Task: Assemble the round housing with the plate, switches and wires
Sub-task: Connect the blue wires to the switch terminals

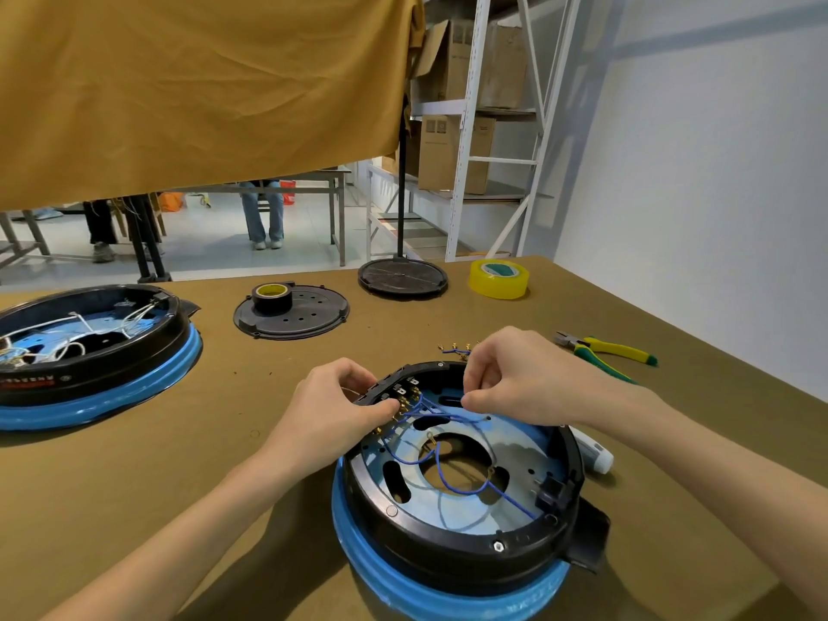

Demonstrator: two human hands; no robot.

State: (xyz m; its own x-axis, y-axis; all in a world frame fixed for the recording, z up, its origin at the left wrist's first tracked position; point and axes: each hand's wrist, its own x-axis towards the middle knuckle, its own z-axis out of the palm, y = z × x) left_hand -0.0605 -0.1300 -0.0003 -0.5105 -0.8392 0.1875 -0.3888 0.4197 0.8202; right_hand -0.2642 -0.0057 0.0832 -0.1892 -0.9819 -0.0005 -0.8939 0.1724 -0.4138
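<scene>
Landmark for all positions: the round housing (466, 490), black with a blue lower ring, lying open side up on the brown desk (224, 463) at its near edge, right of centre.

Inside the housing lies a bluish metal plate (470, 513) with a round central opening and oblong slots. Blue wires (452, 479) loop across the plate from the far-left inner wall toward the near-right inner wall. A row of switches (401, 396) with brass terminals sits against the far-left inner wall.

The left hand (334, 407) rests on the housing's far-left rim, fingers curled over the rim, thumb pressing at the switch terminals; its grip is clenched on the rim by the switches. The right hand (515, 378) hovers over the housing's far side, thumb and forefinger pinching a blue wire above the plate.

Beyond the housing's far rim, partly hidden by the right hand, lie loose short wires with brass connectors (454, 349). To the far right of the housing lie yellow-and-green pliers (605, 349). A white cylindrical object (593, 454) lies just beside the housing's right rim; its kind cannot be told.

Far left of the housing sits a second housing (89, 351) of the same type, with white wires inside. Beyond the housing stands a black perforated disc (291, 313) carrying a roll of dark tape (272, 295). Farther off, right of that disc, are a dark round base (403, 275) with an upright pole and a roll of clear yellowish tape (498, 278).
</scene>
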